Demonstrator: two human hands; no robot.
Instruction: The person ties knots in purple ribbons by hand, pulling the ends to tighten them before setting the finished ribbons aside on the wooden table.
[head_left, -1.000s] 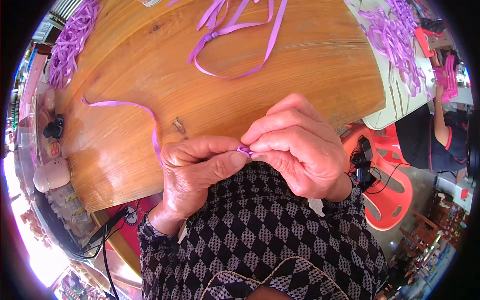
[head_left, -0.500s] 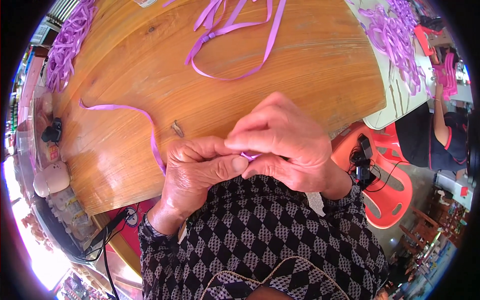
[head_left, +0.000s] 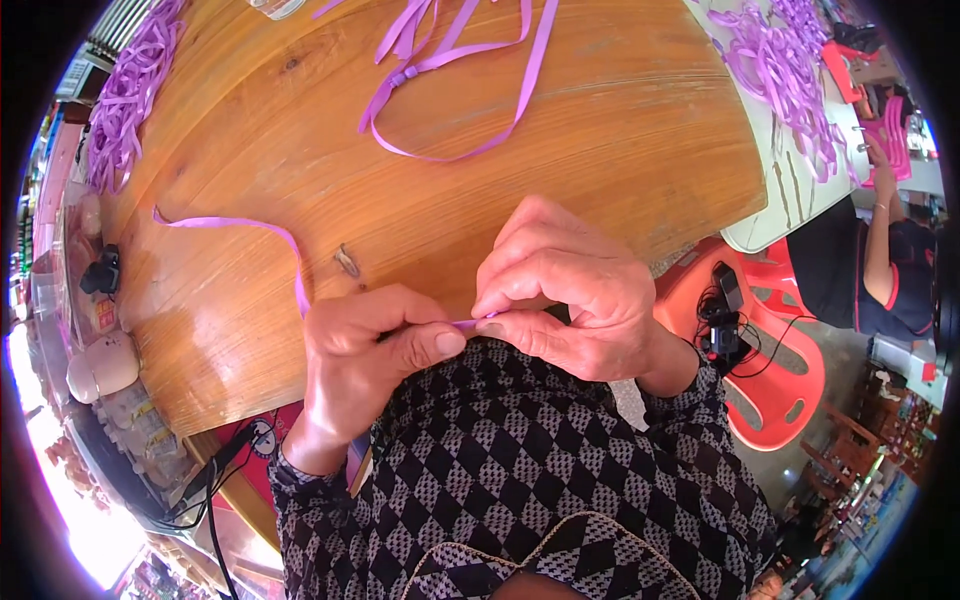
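A narrow purple ribbon (head_left: 250, 222) runs over the left part of the wooden table and passes behind my left hand (head_left: 375, 352). That hand pinches the ribbon between thumb and curled forefinger. My right hand (head_left: 575, 295) grips the same strip a little to the right, its thumb and fingertips pressed together. A short stretch of purple shows taut between the two thumbs, above my lap near the table's front edge. What sits inside the right fingertips is mostly hidden. Farther off lies another purple ribbon loop (head_left: 520, 105) with a small knot or slider (head_left: 404, 76).
Tangled purple ribbons (head_left: 135, 95) heap at the table's far left; another heap (head_left: 785, 85) hangs over a pale table at the right. An orange plastic chair (head_left: 770, 380) holds a black device with cables. Beyond it, a person in dark clothes (head_left: 895, 260) is at the right.
My hands have drawn apart, the left moving leftward, so the ribbon between them is now stretched. The right fingertips have come together on it.
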